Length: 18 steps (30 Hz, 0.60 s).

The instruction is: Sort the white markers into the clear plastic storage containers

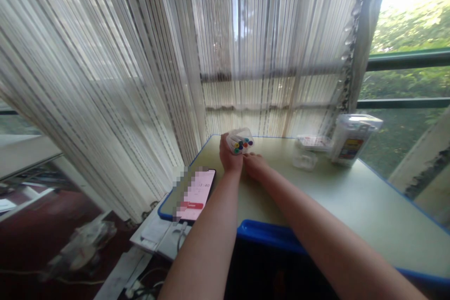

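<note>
My left hand [230, 157] is closed around a clear plastic marker case [246, 133], held up over the far part of the table. Several felt-tip markers [241, 145] stand inside, their coloured ends facing me: yellow, green, blue, red and purple. Just right of and below the case, my right hand [256, 165] rests low against the tabletop with its fingers reaching forward. Its fingertips are close to the case; whether they touch it I cannot tell. Nothing shows in that hand.
A phone [197, 194] with a lit screen lies at the table's left edge. To the right are a tall clear container [353, 140], a flat clear box [314, 142] and a small clear plastic piece [304, 161]. The pale table [337, 206] has a blue rim; curtains [260, 47] hang behind.
</note>
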Motion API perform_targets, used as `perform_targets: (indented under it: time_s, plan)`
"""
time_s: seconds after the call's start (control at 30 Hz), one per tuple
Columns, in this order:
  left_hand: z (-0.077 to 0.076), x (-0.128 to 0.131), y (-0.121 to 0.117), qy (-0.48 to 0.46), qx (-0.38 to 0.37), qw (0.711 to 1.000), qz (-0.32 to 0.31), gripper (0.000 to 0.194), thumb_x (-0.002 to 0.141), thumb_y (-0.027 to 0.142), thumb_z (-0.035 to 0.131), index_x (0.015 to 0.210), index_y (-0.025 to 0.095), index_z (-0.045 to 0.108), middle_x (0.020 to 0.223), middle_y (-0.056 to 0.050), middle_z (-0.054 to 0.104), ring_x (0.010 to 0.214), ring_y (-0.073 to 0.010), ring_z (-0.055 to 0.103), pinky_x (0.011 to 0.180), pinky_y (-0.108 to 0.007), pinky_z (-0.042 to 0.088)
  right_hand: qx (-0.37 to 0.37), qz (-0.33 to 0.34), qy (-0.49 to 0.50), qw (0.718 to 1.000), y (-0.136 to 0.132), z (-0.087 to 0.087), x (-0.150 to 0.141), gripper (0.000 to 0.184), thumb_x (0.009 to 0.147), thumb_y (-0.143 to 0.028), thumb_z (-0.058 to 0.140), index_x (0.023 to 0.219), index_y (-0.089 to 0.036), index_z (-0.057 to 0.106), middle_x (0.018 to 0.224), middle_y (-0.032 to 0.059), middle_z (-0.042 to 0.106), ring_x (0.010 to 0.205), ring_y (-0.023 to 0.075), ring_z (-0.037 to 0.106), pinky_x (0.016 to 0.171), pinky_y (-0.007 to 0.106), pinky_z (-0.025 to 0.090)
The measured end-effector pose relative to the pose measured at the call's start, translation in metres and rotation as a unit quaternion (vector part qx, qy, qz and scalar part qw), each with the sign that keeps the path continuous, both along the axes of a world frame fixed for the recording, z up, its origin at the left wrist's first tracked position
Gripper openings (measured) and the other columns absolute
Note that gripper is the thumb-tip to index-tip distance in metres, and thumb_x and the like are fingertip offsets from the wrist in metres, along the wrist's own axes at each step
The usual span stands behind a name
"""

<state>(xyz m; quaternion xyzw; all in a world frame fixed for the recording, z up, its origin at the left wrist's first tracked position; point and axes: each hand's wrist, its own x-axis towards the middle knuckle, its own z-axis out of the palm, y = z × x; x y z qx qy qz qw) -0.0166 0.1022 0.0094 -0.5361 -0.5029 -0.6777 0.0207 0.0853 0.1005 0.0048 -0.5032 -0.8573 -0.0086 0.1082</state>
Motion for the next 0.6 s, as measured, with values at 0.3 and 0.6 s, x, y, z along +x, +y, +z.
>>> perform_targets:
  time_s: [0.3, 0.6]
  plan:
    - [0.000, 0.004, 0.004, 0.033, -0.010, 0.999, 0.004, 0.051, 0.060, 0.012, 0.065, 0.107, 0.022, 0.049, 0.097, -0.005, 0.063, 0.092, -0.0213, 0.062, 0.079, -0.031, 0.049, 0.011, -0.035, -0.004, 0.999, -0.017, 0.003, 0.018, 0.032, 0.090, -0.015, 0.033, 0.107, -0.020, 0.059, 0.121, 0.0109, 0.056, 0.103, 0.0235, 0.054, 0.078, 0.033, 0.043]
    - [-0.003, 0.007, 0.008, 0.064, -0.005, 0.998, -0.017, 0.051, 0.060, 0.020, 0.070, 0.106, 0.022, 0.049, 0.098, -0.007, 0.064, 0.092, -0.0234, 0.062, 0.078, -0.033, 0.049, -0.010, 0.038, 0.063, 0.997, -0.039, -0.005, 0.068, 0.022, 0.086, -0.013, 0.038, 0.096, -0.018, 0.056, 0.109, 0.0098, 0.062, 0.094, 0.0199, 0.058, 0.073, 0.026, 0.038]
